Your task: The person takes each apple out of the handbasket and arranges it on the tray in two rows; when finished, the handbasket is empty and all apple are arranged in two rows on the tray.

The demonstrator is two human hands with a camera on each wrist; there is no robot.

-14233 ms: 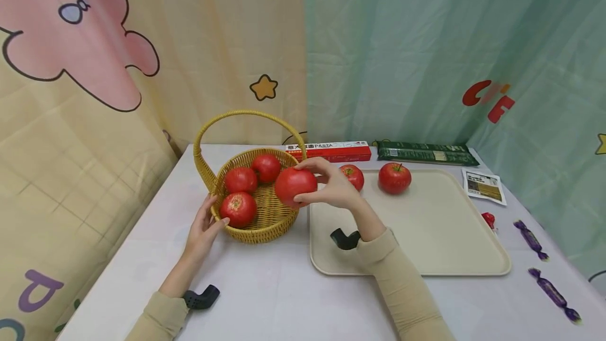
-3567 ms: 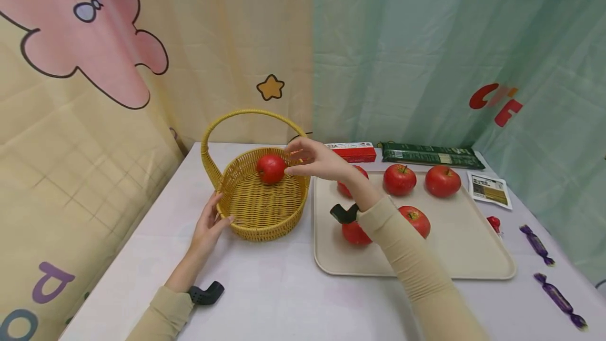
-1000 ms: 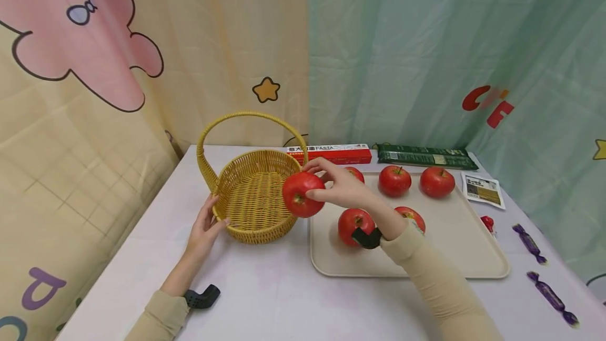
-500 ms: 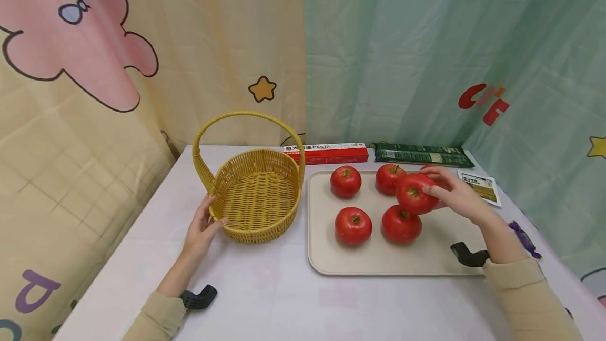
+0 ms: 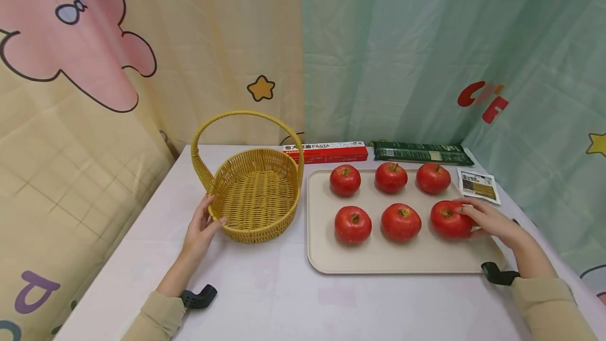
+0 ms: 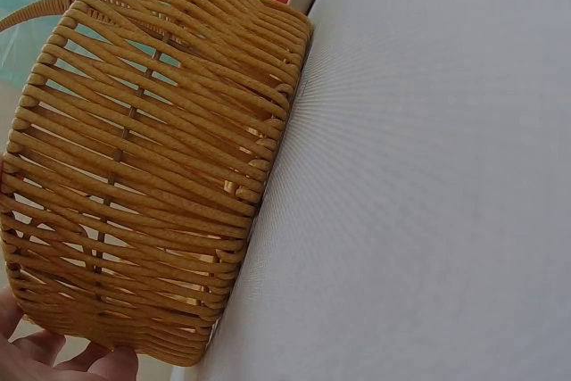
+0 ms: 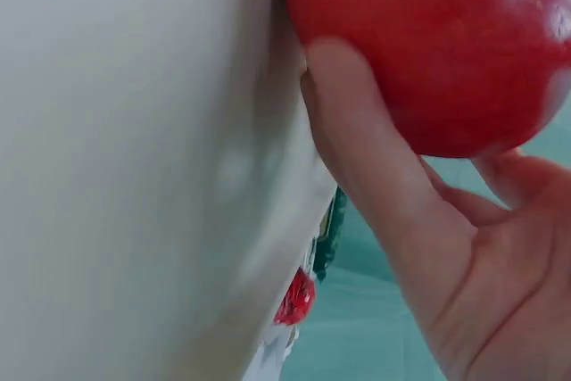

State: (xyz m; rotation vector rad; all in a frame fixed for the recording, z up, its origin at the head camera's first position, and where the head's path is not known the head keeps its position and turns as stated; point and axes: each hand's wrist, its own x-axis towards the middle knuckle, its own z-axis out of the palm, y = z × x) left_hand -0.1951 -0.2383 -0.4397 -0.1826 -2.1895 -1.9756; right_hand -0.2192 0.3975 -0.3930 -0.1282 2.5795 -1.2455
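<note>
My right hand [image 5: 492,222] holds a red apple [image 5: 447,219] at the front right of a beige tray [image 5: 379,262]. In the right wrist view, thumb and fingers curve around this apple [image 7: 428,42], low over the tray. Two more apples [image 5: 401,222] [image 5: 352,225] sit to its left in the front row. Behind them is a row of three apples [image 5: 391,178]. At the left, a yellow woven basket [image 5: 258,233] with a tall handle stands with nothing in it. My left hand [image 5: 199,228] grips its left rim; in the left wrist view, fingertips [image 6: 111,365] press the woven side.
A red pasta box [image 5: 331,154] and a long dark green packet [image 5: 423,153] lie along the table's back edge. A small white sachet [image 5: 478,187] rests right of the tray. In the right wrist view a red wrapped sweet [image 7: 296,299] shows beyond the tray.
The basket has gone from three apples to none, all now on the tray. My right hand has carried the last apple rightward and lowered it to the front row. My left hand stays at the rim.
</note>
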